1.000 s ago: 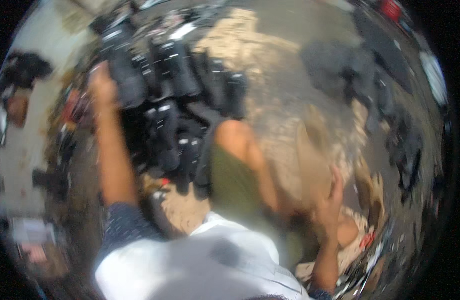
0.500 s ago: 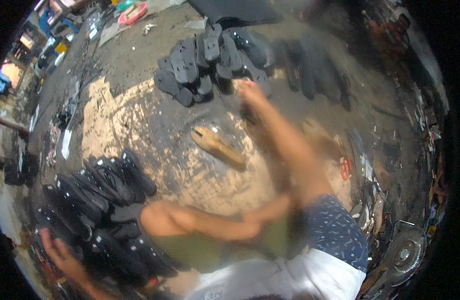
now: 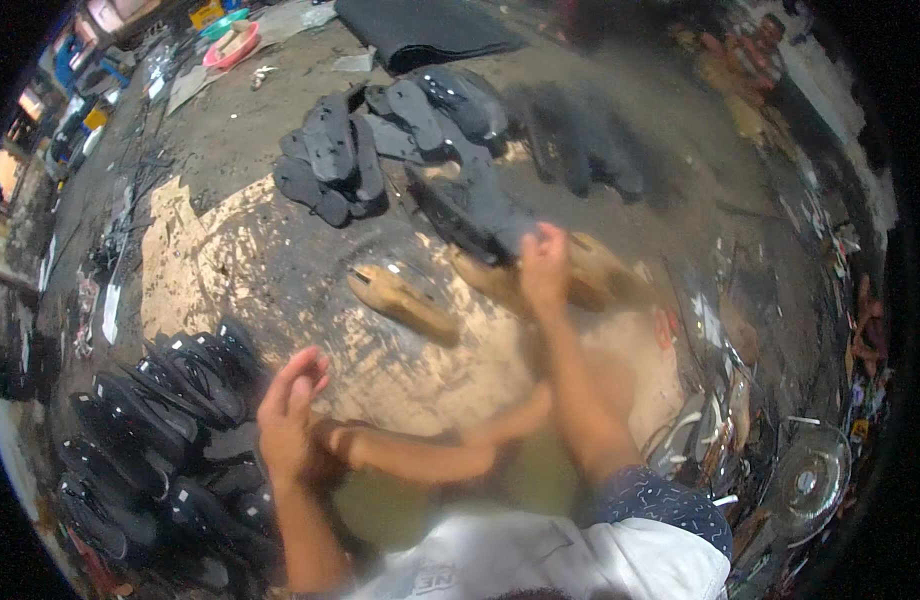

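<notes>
A dark sole (image 3: 470,215) is gripped at its near end by the right hand (image 3: 545,262), whose fingers are wrapped around it. The sole is held out over the floor (image 3: 280,270), stretched from the hand toward a heap of soles (image 3: 370,140) lying farther off. The held piece is blurred, so its exact shape cannot be told.

The left hand (image 3: 290,405) is raised with its fingers spread wide and nothing held in them. It is placed just above the person's bent knee (image 3: 355,445) and right beside a stack of black sandals (image 3: 170,420) at the lower left. The sandals are laid in overlapping rows, straps upward.

Two wooden lasts (image 3: 400,295) are seen on the floor: one between the two hands, the other (image 3: 590,270) partly hidden behind the right hand. The floor under them is stained pale in a wide patch.

A folded dark sheet (image 3: 430,25) is spread beyond the heap of soles, and a pink bowl (image 3: 232,45) is set at the far left. A round wire fan guard (image 3: 810,480) is lying at the lower right, among wires and scraps.
</notes>
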A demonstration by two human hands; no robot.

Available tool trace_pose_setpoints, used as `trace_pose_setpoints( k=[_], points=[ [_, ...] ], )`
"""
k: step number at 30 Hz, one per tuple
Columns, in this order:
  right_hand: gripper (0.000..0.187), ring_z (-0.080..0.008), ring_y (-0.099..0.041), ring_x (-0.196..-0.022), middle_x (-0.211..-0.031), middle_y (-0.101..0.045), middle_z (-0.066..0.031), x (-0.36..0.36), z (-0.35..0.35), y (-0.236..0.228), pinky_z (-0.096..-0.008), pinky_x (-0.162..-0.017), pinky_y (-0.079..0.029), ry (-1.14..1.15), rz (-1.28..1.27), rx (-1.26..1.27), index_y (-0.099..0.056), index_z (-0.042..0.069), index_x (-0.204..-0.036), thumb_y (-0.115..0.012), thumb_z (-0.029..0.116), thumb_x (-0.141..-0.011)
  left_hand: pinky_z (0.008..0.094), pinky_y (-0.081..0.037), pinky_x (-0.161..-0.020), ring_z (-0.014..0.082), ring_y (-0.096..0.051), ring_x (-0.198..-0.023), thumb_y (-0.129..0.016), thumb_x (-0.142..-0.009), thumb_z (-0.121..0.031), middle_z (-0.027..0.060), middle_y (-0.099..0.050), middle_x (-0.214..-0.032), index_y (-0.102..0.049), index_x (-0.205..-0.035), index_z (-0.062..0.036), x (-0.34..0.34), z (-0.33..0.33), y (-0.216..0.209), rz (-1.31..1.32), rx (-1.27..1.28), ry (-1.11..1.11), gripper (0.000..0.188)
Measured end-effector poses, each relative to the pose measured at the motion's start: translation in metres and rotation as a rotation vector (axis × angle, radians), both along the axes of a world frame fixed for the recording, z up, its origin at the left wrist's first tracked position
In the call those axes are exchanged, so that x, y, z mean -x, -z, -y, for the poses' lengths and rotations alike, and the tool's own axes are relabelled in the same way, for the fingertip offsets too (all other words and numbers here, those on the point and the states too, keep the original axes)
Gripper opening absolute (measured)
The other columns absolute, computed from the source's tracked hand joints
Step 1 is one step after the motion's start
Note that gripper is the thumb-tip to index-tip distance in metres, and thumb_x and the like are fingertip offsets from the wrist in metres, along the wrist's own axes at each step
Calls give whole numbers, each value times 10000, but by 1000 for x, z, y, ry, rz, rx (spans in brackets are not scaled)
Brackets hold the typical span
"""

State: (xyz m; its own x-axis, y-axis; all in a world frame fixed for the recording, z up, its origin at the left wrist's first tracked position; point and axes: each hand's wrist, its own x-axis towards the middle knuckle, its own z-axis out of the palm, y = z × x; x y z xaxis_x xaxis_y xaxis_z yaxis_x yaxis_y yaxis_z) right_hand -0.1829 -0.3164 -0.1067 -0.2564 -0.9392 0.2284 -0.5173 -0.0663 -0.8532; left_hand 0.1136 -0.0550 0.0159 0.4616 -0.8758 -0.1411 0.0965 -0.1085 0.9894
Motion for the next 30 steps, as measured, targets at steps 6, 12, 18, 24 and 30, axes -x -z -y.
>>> trace_pose_setpoints(
  k=[6,12,18,24,30],
  points=[
    [343,-89,-547,-627,-745,-610,-15,92,8,-56,-276,-565,-467,21,609,45,-547,7,-1226,-678,213,-984,442,-504,-1060,310,-627,-1244,-561,-1064,-229,172,-607,-1405,-513,-1426,43,43,13,-4,-115,185,271,455],
    [310,-94,-551,-619,-718,-615,-11,133,31,-117,-316,-558,-455,-40,-25,108,-577,34,-1198,-684,197,-957,446,-497,-1055,316,-628,-1224,-574,-1053,-237,195,-622,-1356,-534,-1402,51,39,-19,-18,-86,180,173,454],
    [262,-102,-573,-645,-789,-628,-39,147,40,-138,-295,-589,-464,-45,-5,99,-548,40,-1180,-631,132,-950,427,-535,-1010,293,-647,-1207,-570,-1064,-244,157,-632,-1368,-534,-1416,6,46,-26,-22,-73,226,205,434],
    [283,-97,-540,-798,-1102,-549,-56,46,-98,-130,-264,-676,-481,-457,339,359,-501,43,-1238,-572,43,-964,443,-558,-996,297,-576,-1297,-560,-1064,-372,182,-444,-1538,-328,-1579,-97,80,2,-33,-108,170,173,628],
    [478,-119,-560,-733,-963,-573,-81,-7,-280,-73,-303,-653,-509,-779,237,72,-468,14,-1354,-692,146,-953,351,-428,-1100,187,-518,-1318,-521,-1091,-297,110,-454,-1534,-435,-1513,-58,59,21,-8,430,449,-200,492]
  ],
)
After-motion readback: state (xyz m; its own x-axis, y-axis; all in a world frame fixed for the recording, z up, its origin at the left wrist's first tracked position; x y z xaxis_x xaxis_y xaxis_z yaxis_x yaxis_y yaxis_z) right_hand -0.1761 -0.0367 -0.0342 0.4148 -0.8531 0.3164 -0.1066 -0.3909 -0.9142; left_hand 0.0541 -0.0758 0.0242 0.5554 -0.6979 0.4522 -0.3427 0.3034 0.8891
